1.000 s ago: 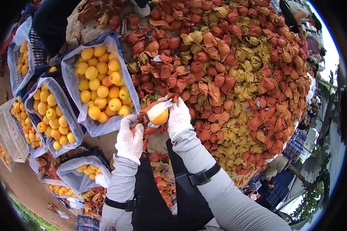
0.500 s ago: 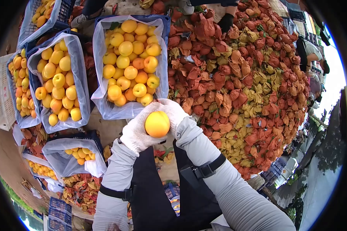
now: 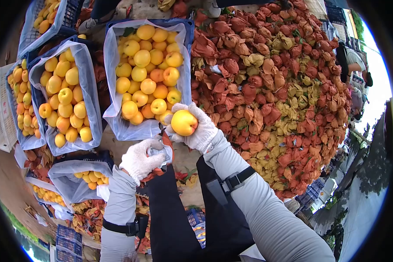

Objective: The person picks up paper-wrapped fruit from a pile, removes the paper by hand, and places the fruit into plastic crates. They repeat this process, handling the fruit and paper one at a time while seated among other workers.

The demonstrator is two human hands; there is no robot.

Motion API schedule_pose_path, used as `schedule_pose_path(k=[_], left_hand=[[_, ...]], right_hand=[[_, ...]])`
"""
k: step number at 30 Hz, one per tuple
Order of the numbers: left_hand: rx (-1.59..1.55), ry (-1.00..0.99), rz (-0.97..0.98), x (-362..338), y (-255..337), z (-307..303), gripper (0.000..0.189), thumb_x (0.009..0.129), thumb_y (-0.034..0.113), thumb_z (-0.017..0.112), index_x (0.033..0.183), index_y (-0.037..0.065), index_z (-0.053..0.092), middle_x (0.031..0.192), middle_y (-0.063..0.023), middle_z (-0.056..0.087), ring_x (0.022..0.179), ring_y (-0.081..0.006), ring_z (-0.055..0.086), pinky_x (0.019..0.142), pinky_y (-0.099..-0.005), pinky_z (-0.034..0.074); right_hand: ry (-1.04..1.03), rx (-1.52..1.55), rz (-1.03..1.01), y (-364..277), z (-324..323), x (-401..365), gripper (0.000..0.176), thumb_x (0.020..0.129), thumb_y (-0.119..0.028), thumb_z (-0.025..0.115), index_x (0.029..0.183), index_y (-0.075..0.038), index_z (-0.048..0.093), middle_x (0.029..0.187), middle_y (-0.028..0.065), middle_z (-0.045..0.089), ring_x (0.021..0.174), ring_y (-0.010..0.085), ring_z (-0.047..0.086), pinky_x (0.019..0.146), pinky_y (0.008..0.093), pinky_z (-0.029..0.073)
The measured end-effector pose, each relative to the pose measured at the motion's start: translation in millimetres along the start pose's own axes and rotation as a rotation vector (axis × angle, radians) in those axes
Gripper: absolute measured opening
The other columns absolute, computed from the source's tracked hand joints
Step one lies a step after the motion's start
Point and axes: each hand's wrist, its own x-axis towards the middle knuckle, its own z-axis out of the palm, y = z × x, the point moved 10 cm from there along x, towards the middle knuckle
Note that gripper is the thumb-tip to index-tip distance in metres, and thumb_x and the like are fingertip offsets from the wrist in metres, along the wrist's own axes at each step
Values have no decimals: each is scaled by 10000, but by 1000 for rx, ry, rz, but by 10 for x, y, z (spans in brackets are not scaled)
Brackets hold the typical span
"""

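Note:
A yellow peach (image 3: pixel 184 122) with a reddish dimple sits in my right hand (image 3: pixel 201 131), whose gloved fingers wrap its far and right sides, just below the lined crate of peaches (image 3: pixel 156 131). Lower left of it, my left hand (image 3: pixel 140 159), also in a white knit glove, is closed on a crumpled paper bag (image 3: pixel 165 153), orange-red outside with a pale grey inside. The bag's upper end reaches up beside the right hand's fingertips. Both hands are above my dark-trousered legs.
More lined crates of yellow fruit (image 3: pixel 96 105) stand at the left, with a partly filled one (image 3: pixel 65 174) lower down. A large heap of red and yellow paper-wrapped fruit (image 3: pixel 266 100) covers the right. Other people's feet (image 3: pixel 214 8) show at the top.
My hands have parted. The left hand has moved down and left with the crumpled bag, now visible. The peach has moved slightly up and right in my right hand.

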Motion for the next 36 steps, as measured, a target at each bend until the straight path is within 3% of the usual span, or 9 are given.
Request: schedule_pose_path(k=[7, 11, 17, 21, 23, 26, 29, 35, 36], left_hand=[[-62, 57, -125, -216, -642, -54, 385, 782, 314, 705, 1069, 60, 662, 962, -141, 694, 918, -243, 675, 848, -332, 509], [-114, 71, -134, -197, -719, -33, 400, 786, 315, 698, 1076, 44, 652, 980, -151, 688, 946, -237, 667, 861, -333, 501], [-387, 236, -78, -213, -1102, -36, 472, 793, 258, 719, 1152, -20, 590, 994, -92, 665, 922, -155, 614, 842, -278, 480], [-510, 47, -181, -194, -1017, 117, 324, 869, 268, 682, 1032, -1, 604, 871, -11, 615, 755, -78, 554, 715, -237, 460], [-967, 274, -20, -41, -1152, 177, 259, 929, 294, 665, 927, 37, 631, 809, 5, 608, 717, -65, 552, 645, -236, 463], [-1388, 339, -33, -47, -1178, 317, 244, 956, 296, 629, 1000, 55, 619, 861, -2, 631, 748, -115, 616, 667, -262, 513], [-1828, 123, 8, -85, -1025, 653, 329, 962, 365, 598, 1159, 103, 577, 1124, -60, 614, 1048, -206, 611, 928, -365, 512], [-1522, -213, -329, -524, -24, 1200, 574, 896, 619, 556, 1283, 197, 507, 1198, -27, 570, 1119, -207, 558, 967, -418, 456], [-1508, -280, -201, -522, 189, 1305, 586, 890, 616, 565, 1294, 196, 502, 1261, -40, 539, 1193, -224, 519, 1020, -428, 426]], right_hand=[[96, 88, -72, -101, -77, 393, 400, 945, -385, 597, 1254, -146, 510, 1188, 203, 568, 928, 423, 651, 624, 492, 610], [387, -391, -234, -302, -339, 789, 445, 895, -252, 690, 1269, -157, 469, 1150, 131, 558, 793, 265, 638, 666, 404, 596], [530, -568, -427, -351, -464, 996, 664, 899, -199, 668, 1468, -143, 330, 1261, 70, 519, 1075, 198, 554, 799, 349, 508], [159, -950, 99, 644, 14, 548, 729, 899, -328, 665, 1490, -87, 314, 1412, 120, 468, 1268, 219, 462, 1016, 366, 397], [-158, -1026, 139, 1210, 128, 305, 731, 880, -386, 676, 1466, -83, 361, 1437, 135, 446, 1292, 216, 451, 1054, 338, 377], [98, -1246, -108, 1173, 217, -83, 757, 828, -349, 725, 1441, -72, 377, 1401, 170, 455, 1314, 269, 443, 1093, 355, 356], [147, -1396, -321, 992, 502, -384, 743, 796, -287, 747, 1416, -70, 400, 1365, 187, 465, 1301, 322, 452, 1093, 374, 365], [256, -1375, -587, 443, 477, -1011, 600, 781, -80, 692, 1340, -58, 474, 1325, 169, 499, 1248, 287, 501, 1042, 361, 407], [200, -1398, -720, 341, 604, -1198, 580, 768, -51, 681, 1317, -65, 494, 1298, 168, 516, 1233, 302, 510, 1028, 370, 420]])
